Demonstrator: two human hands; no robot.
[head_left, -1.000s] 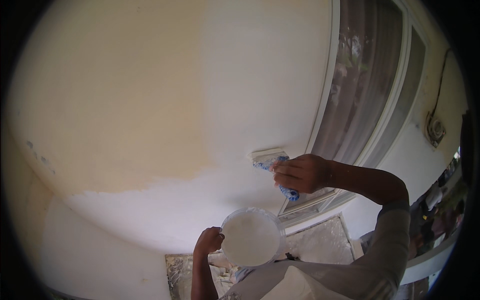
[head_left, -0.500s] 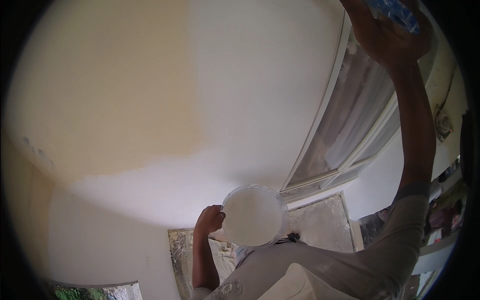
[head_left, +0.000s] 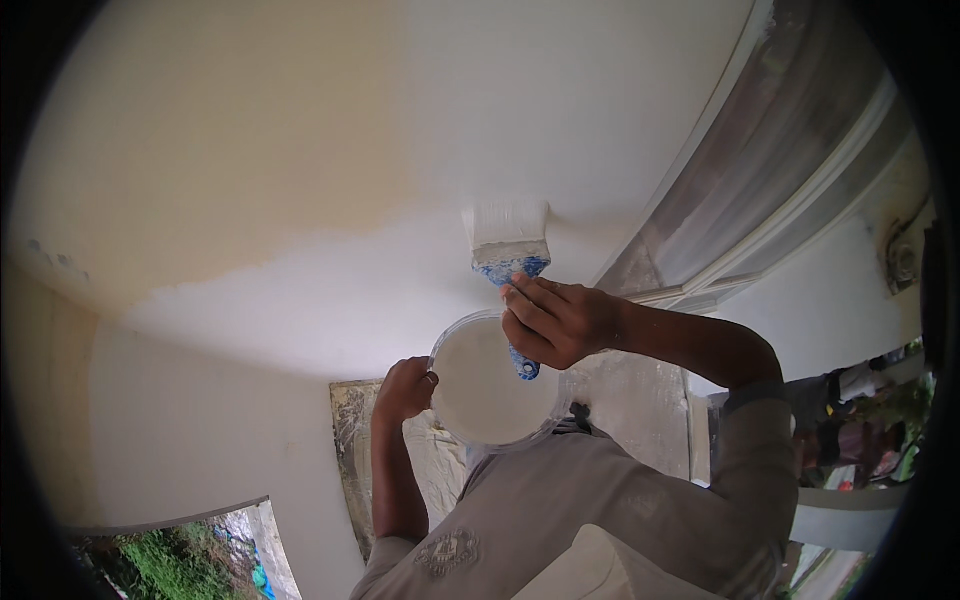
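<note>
My left hand (head_left: 405, 388) grips the rim of a round clear bucket (head_left: 450, 437) at its left side, in front of my body. White paint (head_left: 470, 385) shows inside it. Above the bucket's right side, my right hand (head_left: 560, 322) is closed around the blue handle of a wide paintbrush (head_left: 510, 250). Its pale bristles point away from me, towards the wall (head_left: 330, 290); whether they touch it I cannot tell. The wall is cream-yellow at the upper left and white on the right and along the lower part.
A framed window (head_left: 760, 190) runs along the right. Behind the bucket lie paint-marked boards (head_left: 650, 400). At the lower left an opening (head_left: 190, 560) shows greenery. Far right, upside-down-looking figures (head_left: 850, 440) stand near plants, and a round fitting (head_left: 903, 262) sits on the wall.
My right hand has come down from the upper right with the paintbrush to above the bucket. The bucket and my left hand sit slightly higher in the view.
</note>
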